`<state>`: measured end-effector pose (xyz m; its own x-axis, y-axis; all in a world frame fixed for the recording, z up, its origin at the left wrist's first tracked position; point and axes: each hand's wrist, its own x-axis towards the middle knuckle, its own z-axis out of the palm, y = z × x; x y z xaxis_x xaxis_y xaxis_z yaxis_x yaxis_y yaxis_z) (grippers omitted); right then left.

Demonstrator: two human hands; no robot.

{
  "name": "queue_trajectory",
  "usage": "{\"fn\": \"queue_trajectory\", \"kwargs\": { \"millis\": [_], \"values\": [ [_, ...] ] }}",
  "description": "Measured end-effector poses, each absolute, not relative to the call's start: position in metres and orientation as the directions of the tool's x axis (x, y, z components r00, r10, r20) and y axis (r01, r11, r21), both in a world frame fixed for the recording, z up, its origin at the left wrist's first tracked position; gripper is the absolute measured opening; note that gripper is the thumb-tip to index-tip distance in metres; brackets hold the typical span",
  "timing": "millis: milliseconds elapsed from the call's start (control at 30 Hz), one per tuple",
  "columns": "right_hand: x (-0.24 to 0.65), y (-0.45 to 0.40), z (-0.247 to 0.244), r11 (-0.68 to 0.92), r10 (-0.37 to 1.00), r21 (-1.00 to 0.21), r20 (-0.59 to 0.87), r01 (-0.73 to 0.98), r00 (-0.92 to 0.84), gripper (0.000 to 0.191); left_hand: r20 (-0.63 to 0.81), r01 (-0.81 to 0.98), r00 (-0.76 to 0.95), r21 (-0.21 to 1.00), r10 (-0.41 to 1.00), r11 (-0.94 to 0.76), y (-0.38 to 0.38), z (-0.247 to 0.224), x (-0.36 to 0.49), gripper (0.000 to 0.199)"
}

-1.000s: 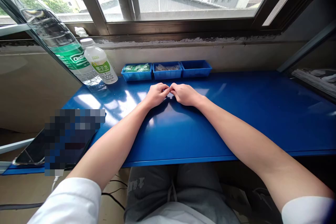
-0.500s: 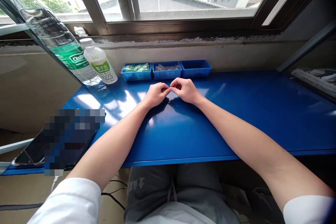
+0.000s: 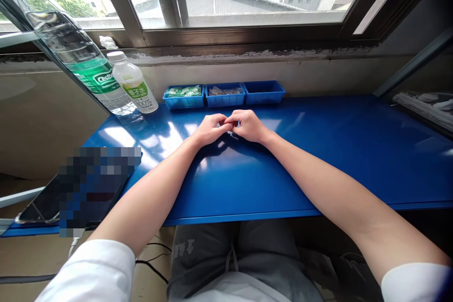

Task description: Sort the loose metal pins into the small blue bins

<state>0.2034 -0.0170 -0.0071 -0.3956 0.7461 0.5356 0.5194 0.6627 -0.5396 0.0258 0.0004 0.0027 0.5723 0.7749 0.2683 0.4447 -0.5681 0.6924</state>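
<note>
My left hand (image 3: 209, 130) and my right hand (image 3: 248, 125) meet over the middle of the blue table (image 3: 247, 184), their fingertips touching. Both sets of fingers are closed in a pinch. Whatever lies between them is too small or too hidden to name. Just behind the hands stand three blue bins in a row. The left bin (image 3: 186, 102) holds green-and-clear packets (image 3: 184, 91), and the middle bin (image 3: 226, 99) holds small clear bags (image 3: 225, 90) with greyish contents. In the right bin (image 3: 265, 97) only a dark inside shows.
A large water bottle (image 3: 95, 75) and a smaller white-capped bottle (image 3: 132, 85) stand at the back left. A phone (image 3: 40, 203) and a blurred-out dark device (image 3: 102, 184) lie at the left front edge. Shelf posts (image 3: 414, 63) rise at both sides, below the window.
My hands have come closer together and slightly nearer to me. The right fingers now overlap the left fingertips. The bins and bottles stay put.
</note>
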Motion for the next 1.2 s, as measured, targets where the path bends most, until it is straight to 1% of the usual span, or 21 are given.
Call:
{"fn": "queue_trajectory", "kwargs": {
  "millis": [100,167,333,467,533,733,900,967,1000,1100,1200],
  "values": [
    [0.203,-0.016,-0.01,0.681,0.724,-0.48,0.557,0.552,-0.408,0.015,0.27,0.459,0.563,0.683,0.781,-0.567,0.003,0.0,0.027,0.032],
    [0.203,-0.016,-0.011,0.679,0.722,-0.467,0.564,0.567,-0.4,0.016,0.273,0.468,0.553,0.68,0.787,-0.564,0.005,-0.002,0.028,0.031],
    [0.207,-0.016,-0.009,0.649,0.734,-0.45,0.583,0.613,-0.349,0.029,0.3,0.513,0.481,0.665,0.824,-0.542,0.006,-0.005,0.03,0.024],
    [0.214,-0.014,-0.007,0.653,0.741,-0.452,0.548,0.608,-0.388,0.02,0.354,0.551,0.465,0.601,0.811,-0.578,0.008,-0.008,0.031,0.019],
    [0.217,-0.012,-0.008,0.645,0.747,-0.444,0.537,0.621,-0.392,0.019,0.382,0.554,0.471,0.574,0.795,-0.604,0.009,-0.01,0.031,0.018],
    [0.221,-0.008,-0.009,0.64,0.736,-0.345,0.531,0.687,-0.42,0.02,0.415,0.531,0.498,0.549,0.761,-0.646,0.01,-0.01,0.029,0.018],
    [0.224,-0.007,-0.006,0.649,0.715,-0.274,0.537,0.71,-0.447,0.019,0.412,0.558,0.478,0.539,0.775,-0.631,0.009,-0.009,0.031,0.021],
    [0.229,-0.002,-0.007,0.614,0.725,-0.286,0.572,0.736,-0.383,0.019,0.426,0.595,0.427,0.533,0.798,-0.602,0.01,-0.009,0.032,0.023],
    [0.232,0.001,-0.007,0.58,0.735,-0.311,0.598,0.753,-0.32,0.019,0.431,0.622,0.395,0.524,0.811,-0.581,0.01,-0.009,0.032,0.023],
    [0.248,0.014,-0.011,0.419,0.752,-0.44,0.658,0.794,-0.032,0.022,0.417,0.731,0.316,0.466,0.852,-0.499,0.011,-0.01,0.032,0.02],
    [0.267,0.027,-0.016,0.21,0.723,-0.582,0.633,0.786,0.276,0.02,0.349,0.833,0.285,0.372,0.893,-0.411,0.01,-0.009,0.031,0.021]
  ]
}}
